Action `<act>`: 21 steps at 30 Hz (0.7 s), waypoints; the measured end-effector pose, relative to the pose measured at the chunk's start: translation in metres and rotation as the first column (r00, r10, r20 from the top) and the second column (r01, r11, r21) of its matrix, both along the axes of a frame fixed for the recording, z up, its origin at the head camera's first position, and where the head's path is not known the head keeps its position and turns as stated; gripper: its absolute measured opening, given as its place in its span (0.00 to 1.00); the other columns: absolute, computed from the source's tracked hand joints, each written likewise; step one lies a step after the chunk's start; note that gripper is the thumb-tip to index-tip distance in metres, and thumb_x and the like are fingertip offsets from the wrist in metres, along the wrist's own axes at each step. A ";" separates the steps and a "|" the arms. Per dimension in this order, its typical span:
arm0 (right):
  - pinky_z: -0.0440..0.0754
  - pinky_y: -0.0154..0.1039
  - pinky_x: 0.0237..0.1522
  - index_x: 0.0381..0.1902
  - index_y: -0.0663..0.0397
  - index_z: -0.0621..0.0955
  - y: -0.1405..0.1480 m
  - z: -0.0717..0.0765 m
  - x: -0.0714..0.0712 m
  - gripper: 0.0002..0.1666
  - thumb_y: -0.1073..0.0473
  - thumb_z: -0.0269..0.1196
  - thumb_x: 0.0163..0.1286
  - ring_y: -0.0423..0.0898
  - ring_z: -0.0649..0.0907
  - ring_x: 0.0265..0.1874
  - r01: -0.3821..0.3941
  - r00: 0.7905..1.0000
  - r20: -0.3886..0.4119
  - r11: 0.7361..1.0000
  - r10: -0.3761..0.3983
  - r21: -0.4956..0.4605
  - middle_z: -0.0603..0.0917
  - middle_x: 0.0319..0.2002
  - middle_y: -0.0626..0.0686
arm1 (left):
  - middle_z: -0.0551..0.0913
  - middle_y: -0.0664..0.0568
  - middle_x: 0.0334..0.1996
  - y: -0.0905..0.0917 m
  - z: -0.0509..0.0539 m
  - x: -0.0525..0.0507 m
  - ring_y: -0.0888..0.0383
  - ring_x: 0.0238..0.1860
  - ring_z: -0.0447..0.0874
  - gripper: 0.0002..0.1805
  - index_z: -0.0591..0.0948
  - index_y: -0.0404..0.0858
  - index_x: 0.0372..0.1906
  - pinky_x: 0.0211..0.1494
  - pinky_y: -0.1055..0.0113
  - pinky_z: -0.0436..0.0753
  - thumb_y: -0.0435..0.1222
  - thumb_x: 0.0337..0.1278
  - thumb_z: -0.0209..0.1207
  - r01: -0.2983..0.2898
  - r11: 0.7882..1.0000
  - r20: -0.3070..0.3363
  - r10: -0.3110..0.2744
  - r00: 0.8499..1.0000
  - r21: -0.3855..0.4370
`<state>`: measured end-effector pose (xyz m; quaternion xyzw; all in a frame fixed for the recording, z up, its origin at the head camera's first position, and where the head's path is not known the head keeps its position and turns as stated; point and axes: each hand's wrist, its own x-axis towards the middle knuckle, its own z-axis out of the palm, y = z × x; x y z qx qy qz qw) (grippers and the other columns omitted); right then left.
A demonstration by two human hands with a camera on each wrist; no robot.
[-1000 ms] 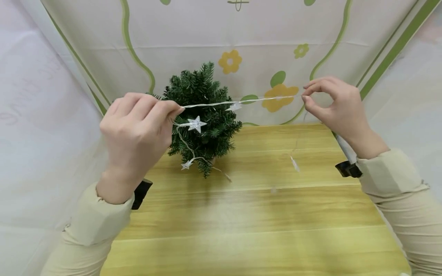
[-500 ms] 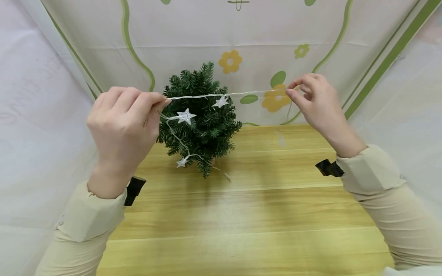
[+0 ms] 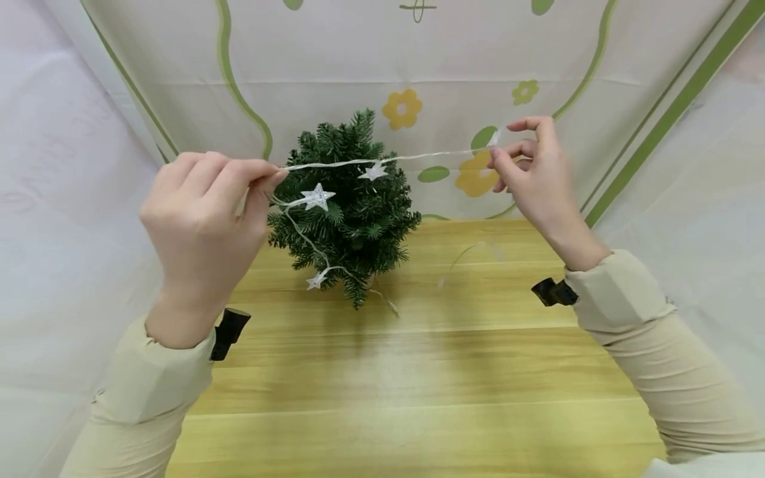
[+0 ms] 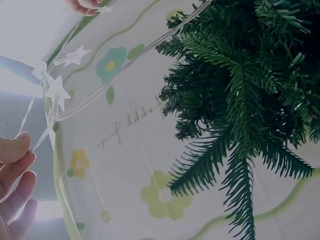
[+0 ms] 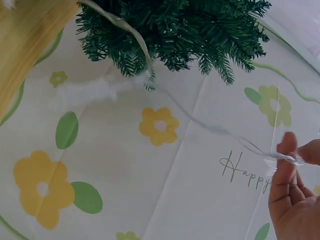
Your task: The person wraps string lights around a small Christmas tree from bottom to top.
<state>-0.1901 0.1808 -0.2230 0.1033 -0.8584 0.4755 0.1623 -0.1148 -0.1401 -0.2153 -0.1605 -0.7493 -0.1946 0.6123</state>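
A clear string of star lights (image 3: 335,164) is stretched between both hands, in front of a small green Christmas tree (image 3: 358,212). My left hand (image 3: 206,219) pinches the wire between thumb and forefinger; the left wrist view shows this pinch of the left hand (image 4: 15,180) too. At the other end, my right hand (image 3: 534,169) pinches the strand beside a small star (image 3: 493,138), its forefinger raised. Larger stars (image 3: 318,197) dangle near the left hand. A lower star (image 3: 317,281) hangs before the branches. In the right wrist view the wire runs into the right hand's fingers (image 5: 286,175).
The tree stands towards the back of a light wooden table (image 3: 406,398). Behind it hangs a white cloth (image 3: 335,53) printed with flowers and green lines. A loose strand end (image 3: 466,249) hangs blurred below the right hand. A wire end (image 3: 385,302) shows under the tree.
My right hand has moved left and slightly up, and its forefinger has lifted. The left hand has shifted left with the wire. The loose strand below the right hand has swung left.
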 end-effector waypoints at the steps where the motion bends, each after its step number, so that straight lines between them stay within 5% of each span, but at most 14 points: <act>1: 0.77 0.25 0.23 0.56 0.49 0.66 0.000 0.001 0.000 0.19 0.56 0.56 0.70 0.36 0.77 0.15 -0.002 1.000 -0.015 1.000 0.002 -0.018 0.79 0.23 0.35 | 0.81 0.42 0.17 -0.002 0.000 0.000 0.40 0.24 0.76 0.14 0.86 0.35 0.23 0.29 0.48 0.73 0.40 0.58 0.64 0.004 1.000 -0.007 -0.004 1.000 0.018; 6: 0.72 0.27 0.17 0.37 0.43 0.74 0.002 0.009 0.000 0.07 0.55 0.63 0.65 0.37 0.73 0.12 -0.003 0.993 -0.114 0.991 -0.013 -0.131 0.75 0.12 0.39 | 0.79 0.43 0.15 -0.012 -0.003 0.002 0.40 0.21 0.71 0.10 0.87 0.39 0.24 0.28 0.49 0.68 0.41 0.52 0.68 0.018 0.996 -0.033 -0.015 0.999 0.086; 9: 0.68 0.27 0.16 0.26 0.42 0.77 0.003 0.014 -0.001 0.08 0.55 0.65 0.63 0.35 0.72 0.10 0.012 0.986 -0.164 0.988 -0.037 -0.152 0.74 0.11 0.38 | 0.79 0.45 0.16 -0.017 -0.005 0.003 0.43 0.21 0.70 0.07 0.88 0.41 0.25 0.28 0.55 0.67 0.41 0.50 0.69 0.054 0.992 -0.021 -0.052 0.998 0.114; 16: 0.64 0.26 0.15 0.21 0.41 0.79 0.003 0.021 -0.004 0.11 0.54 0.67 0.62 0.34 0.69 0.10 0.039 0.977 -0.201 0.988 -0.070 -0.152 0.74 0.14 0.37 | 0.82 0.46 0.20 -0.022 -0.004 0.004 0.48 0.22 0.70 0.06 0.87 0.40 0.30 0.31 0.69 0.65 0.39 0.52 0.68 0.112 0.980 0.031 -0.119 0.992 0.167; 19: 0.61 0.27 0.18 0.22 0.40 0.80 0.003 0.021 -0.004 0.10 0.54 0.67 0.62 0.35 0.66 0.13 0.038 0.972 -0.224 0.991 -0.067 -0.131 0.73 0.15 0.37 | 0.84 0.47 0.26 -0.024 0.004 0.005 0.57 0.27 0.81 0.10 0.84 0.31 0.36 0.32 0.77 0.71 0.36 0.58 0.63 0.221 0.952 0.151 -0.256 0.955 0.212; 21: 0.60 0.27 0.20 0.23 0.40 0.82 0.004 0.021 -0.004 0.08 0.55 0.67 0.62 0.35 0.65 0.16 0.028 0.967 -0.249 0.992 -0.058 -0.124 0.74 0.17 0.36 | 0.83 0.49 0.30 -0.026 0.009 0.007 0.63 0.29 0.85 0.12 0.80 0.26 0.39 0.32 0.79 0.78 0.34 0.62 0.59 0.326 0.902 0.246 -0.397 0.884 0.284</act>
